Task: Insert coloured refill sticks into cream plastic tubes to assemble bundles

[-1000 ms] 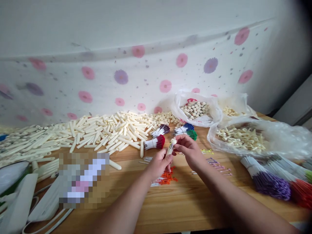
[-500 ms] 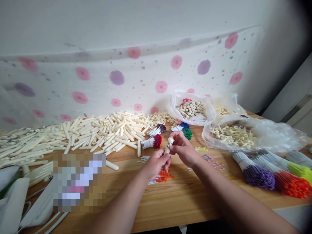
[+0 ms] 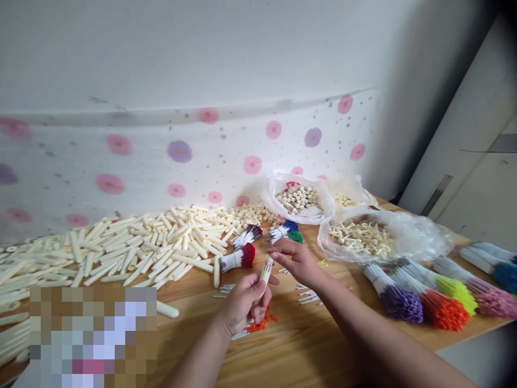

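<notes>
My left hand point(image 3: 244, 302) is wrapped around a cream multicolour pen point(image 3: 266, 270), which stands nearly upright with a slight tilt. Small red and blue bits show in its upper part. The bent fingers of my right hand point(image 3: 297, 261) close over the pen's top end, and the fingertips partly hide it. Below my left hand lie orange-tipped refills point(image 3: 260, 324), partly covered by the hand. White refill tubes point(image 3: 309, 295) lie on the wood under my right wrist. Bundles with dark red tips point(image 3: 247, 255) and green tips point(image 3: 295, 236) sit just beyond the hands.
A large heap of cream pen barrels point(image 3: 153, 242) spreads along the back left. Plastic bags of cream parts point(image 3: 363, 237) and of barrel-like pieces point(image 3: 299, 199) stand at the back right. Purple point(image 3: 404, 302) and orange-red refill bundles point(image 3: 446, 310) lie at the right edge.
The camera view has swung, so the table appears lower and further left. The pen shows more of its length in my left hand, and my right fingers have moved to its top.
</notes>
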Tool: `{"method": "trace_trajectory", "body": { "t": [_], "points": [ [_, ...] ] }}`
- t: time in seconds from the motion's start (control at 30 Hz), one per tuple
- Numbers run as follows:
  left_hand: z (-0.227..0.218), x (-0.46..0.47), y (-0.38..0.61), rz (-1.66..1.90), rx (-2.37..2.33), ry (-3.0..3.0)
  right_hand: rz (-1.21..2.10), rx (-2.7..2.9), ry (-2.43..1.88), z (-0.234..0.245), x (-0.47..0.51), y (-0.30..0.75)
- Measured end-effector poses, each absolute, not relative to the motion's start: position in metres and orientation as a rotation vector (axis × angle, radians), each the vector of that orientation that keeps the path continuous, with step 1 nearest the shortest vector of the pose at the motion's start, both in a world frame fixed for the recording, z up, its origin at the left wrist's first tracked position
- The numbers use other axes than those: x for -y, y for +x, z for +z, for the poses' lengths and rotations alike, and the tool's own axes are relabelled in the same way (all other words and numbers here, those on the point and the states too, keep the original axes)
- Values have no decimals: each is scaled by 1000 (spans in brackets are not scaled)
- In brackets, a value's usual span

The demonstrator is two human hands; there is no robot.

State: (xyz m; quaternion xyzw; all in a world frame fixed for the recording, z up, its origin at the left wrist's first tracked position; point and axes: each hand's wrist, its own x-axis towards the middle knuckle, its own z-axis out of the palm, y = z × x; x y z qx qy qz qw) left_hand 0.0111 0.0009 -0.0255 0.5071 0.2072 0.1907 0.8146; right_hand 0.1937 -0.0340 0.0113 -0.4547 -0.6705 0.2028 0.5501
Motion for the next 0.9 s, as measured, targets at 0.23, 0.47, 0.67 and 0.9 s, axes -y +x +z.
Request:
{"method": "trace_trajectory", "body": {
  "t": [0.23,0.47,0.67,0.9],
  "points": [
    [-15,2,14,593,-469,1082,741,1346,-1136,33,30,234],
    [-24,-8,19,782,-807,1177,143,970,-1369,72,-40,352],
    [-37,-18,19,724,-800,1277,-244,978,-1657,47,-118,384],
    [-46,-28,15,699,-770,1382,-355,1377,-1976,9,-167,370]
  ]
}}
